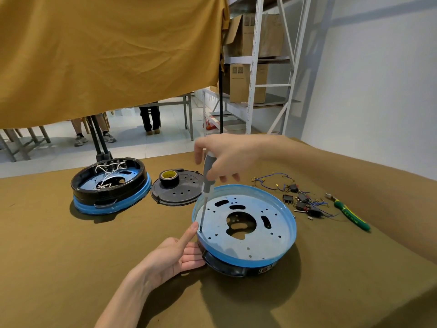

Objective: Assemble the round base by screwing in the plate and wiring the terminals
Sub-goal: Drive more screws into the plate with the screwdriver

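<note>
A round base [246,259] with a blue rim sits near the middle of the table, with a pale perforated metal plate [257,235] lying inside it. My right hand [227,157] grips the grey handle of a screwdriver [206,185]. Its tip stands on a screw at the plate's left edge. My left hand [175,254] rests against the base's left side, the thumb raised at the rim beside the tip. Loose blue wires and black terminals [300,200] lie to the right of the base.
A second round base [111,185] with white wiring inside stands at the left. A black perforated cover [177,190] carries a roll of tape [169,177]. Green-handled pliers [350,214] lie at the right. A yellow cloth hangs behind; shelving with boxes stands at the back right.
</note>
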Demonstrator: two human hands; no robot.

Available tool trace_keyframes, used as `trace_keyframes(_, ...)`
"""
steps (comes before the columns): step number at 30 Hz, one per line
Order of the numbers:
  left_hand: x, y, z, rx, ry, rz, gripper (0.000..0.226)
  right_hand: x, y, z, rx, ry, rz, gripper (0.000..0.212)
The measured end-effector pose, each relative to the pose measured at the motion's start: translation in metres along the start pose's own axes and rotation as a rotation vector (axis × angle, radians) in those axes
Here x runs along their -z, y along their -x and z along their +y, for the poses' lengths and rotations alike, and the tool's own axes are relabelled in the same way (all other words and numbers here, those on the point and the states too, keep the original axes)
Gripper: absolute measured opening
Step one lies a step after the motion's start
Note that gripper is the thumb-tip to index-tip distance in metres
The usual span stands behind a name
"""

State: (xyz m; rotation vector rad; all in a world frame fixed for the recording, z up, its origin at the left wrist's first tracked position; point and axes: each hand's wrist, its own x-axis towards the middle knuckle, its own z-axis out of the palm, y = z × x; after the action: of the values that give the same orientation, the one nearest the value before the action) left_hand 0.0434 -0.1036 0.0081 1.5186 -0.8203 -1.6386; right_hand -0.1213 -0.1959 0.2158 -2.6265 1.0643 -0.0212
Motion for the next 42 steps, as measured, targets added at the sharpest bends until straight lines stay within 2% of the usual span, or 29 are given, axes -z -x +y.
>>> trace_keyframes(2, 0.000, 0.000, 0.000, 0.002, 0.005, 0.005, 0.088, -0.001, -0.003, 0.001, -0.018, 0.063, 0.046, 0.025)
trace_keyframes(4, 0.000, 0.000, 0.000, 0.003, 0.013, 0.006, 0.091, -0.002, -0.003, 0.001, -0.047, 0.133, 0.063, 0.038)
trace_keyframes(7, 0.001, -0.001, -0.001, 0.002, 0.037, 0.003, 0.095, 0.005, 0.000, 0.004, -0.008, -0.046, -0.055, 0.037)
trace_keyframes(9, 0.001, -0.002, -0.002, -0.002, 0.055, 0.002, 0.098, 0.003, -0.002, 0.006, -0.003, -0.008, 0.003, 0.028)
trace_keyframes(11, 0.001, -0.002, -0.002, -0.005, 0.064, 0.000, 0.099, -0.001, -0.004, 0.004, -0.022, 0.088, 0.085, 0.035)
trace_keyframes(14, 0.002, -0.003, -0.003, -0.007, 0.059, -0.004, 0.102, -0.001, -0.003, 0.004, 0.014, -0.028, 0.001, 0.032)
trace_keyframes(16, 0.002, -0.004, -0.003, -0.006, 0.063, -0.012, 0.100, -0.002, -0.003, 0.006, 0.021, -0.035, 0.023, 0.023)
trace_keyframes(19, 0.002, -0.005, -0.003, -0.007, 0.065, -0.015, 0.097, -0.004, -0.004, 0.006, -0.017, 0.069, 0.086, 0.035)
trace_keyframes(22, 0.003, -0.006, -0.004, -0.011, 0.062, -0.017, 0.098, 0.002, 0.001, 0.007, 0.028, -0.023, -0.014, 0.033)
trace_keyframes(24, 0.003, -0.007, -0.005, -0.013, 0.064, -0.019, 0.099, 0.000, 0.002, 0.008, 0.030, 0.024, 0.052, 0.021)
trace_keyframes(26, 0.003, -0.007, -0.005, -0.017, 0.066, -0.019, 0.096, -0.004, 0.000, 0.006, 0.011, 0.080, 0.113, 0.033)
trace_keyframes(30, 0.004, -0.008, -0.006, -0.020, 0.061, -0.021, 0.095, 0.001, 0.006, 0.006, 0.042, -0.081, 0.001, 0.034)
trace_keyframes(33, 0.005, -0.010, -0.007, -0.018, 0.067, -0.023, 0.095, -0.004, 0.008, 0.004, 0.021, 0.051, 0.104, 0.039)
trace_keyframes(35, 0.006, -0.011, -0.008, -0.014, 0.068, -0.023, 0.096, -0.004, 0.011, 0.004, 0.020, 0.076, 0.078, 0.045)
trace_keyframes(37, 0.006, -0.011, -0.008, -0.014, 0.069, -0.029, 0.097, 0.001, 0.016, 0.003, 0.051, -0.006, 0.006, 0.043)
trace_keyframes(40, 0.007, -0.013, -0.009, -0.014, 0.066, -0.036, 0.097, -0.003, 0.017, 0.002, 0.044, 0.043, 0.059, 0.029)
trace_keyframes(42, 0.008, -0.014, -0.010, -0.015, 0.066, -0.035, 0.098, -0.004, 0.017, 0.002, 0.019, 0.063, 0.066, 0.035)
